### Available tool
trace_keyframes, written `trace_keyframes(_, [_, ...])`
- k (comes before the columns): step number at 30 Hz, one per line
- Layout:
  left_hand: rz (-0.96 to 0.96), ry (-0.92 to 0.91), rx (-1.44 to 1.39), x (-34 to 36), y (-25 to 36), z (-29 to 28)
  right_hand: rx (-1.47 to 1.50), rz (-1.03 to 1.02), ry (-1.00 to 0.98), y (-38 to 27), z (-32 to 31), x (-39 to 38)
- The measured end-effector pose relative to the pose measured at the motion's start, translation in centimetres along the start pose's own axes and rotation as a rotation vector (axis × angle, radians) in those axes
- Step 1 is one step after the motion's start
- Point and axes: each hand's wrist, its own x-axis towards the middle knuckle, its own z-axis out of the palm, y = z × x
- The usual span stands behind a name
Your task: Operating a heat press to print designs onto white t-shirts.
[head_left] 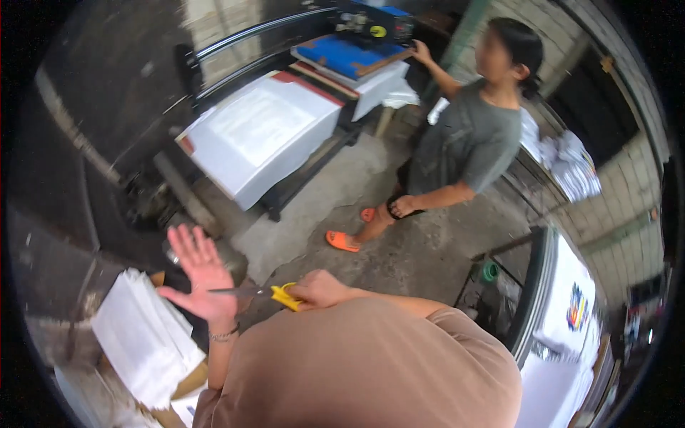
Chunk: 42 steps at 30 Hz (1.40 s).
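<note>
My left hand (203, 282) is raised with its palm up and fingers spread, holding nothing. My right hand (319, 289) is closed round the yellow handle of a pair of scissors (285, 295). Their metal blades look closed and point left, reaching to or over my left palm; whether they touch it I cannot tell. Beside my left hand, a stack of white sheets (139, 335) sits on a brown cardboard box (193, 379).
A heat press (357, 57) with a blue pad stands ahead, white cloth (264, 128) over its near platen. A co-worker (464, 135) in orange slippers has one hand at the press. At right, a table holds printed white cloth (571, 303); folded white cloths (571, 167) lie farther back.
</note>
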Motion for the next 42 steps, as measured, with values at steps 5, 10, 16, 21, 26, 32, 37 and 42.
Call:
trace_keyframes(5, [-0.038,0.046,0.019,-0.1,-0.7,0.8,0.003,-0.006,0.217,0.0,0.1,-0.5])
trace_keyframes(10, [-0.092,-0.007,-0.025,0.4,-1.5,1.0,0.024,0.043,0.189,0.1,-0.1,-0.8])
trace_keyframes(16, [-0.112,-0.015,-0.044,0.9,-2.6,1.5,0.017,0.033,0.119,0.3,-0.4,-1.0])
trace_keyframes(21, [-0.142,-0.003,-0.034,0.7,-3.0,2.2,0.059,0.023,0.201,0.0,-0.7,-1.3])
trace_keyframes(26, [-0.150,0.000,-0.050,0.6,-3.0,2.3,0.025,0.000,0.175,0.0,-1.0,-1.4])
trace_keyframes(32, [-0.124,-0.053,-0.067,0.4,-2.4,1.8,0.073,0.023,0.096,-0.1,-0.8,-1.4])
trace_keyframes(37, [-0.119,-0.075,-0.085,0.0,-1.8,1.5,0.055,0.048,0.031,-0.3,-0.5,-1.2])
trace_keyframes(42, [-0.075,0.026,-0.059,-0.6,-1.5,2.9,0.057,-0.009,0.137,-0.2,-0.6,-1.1])
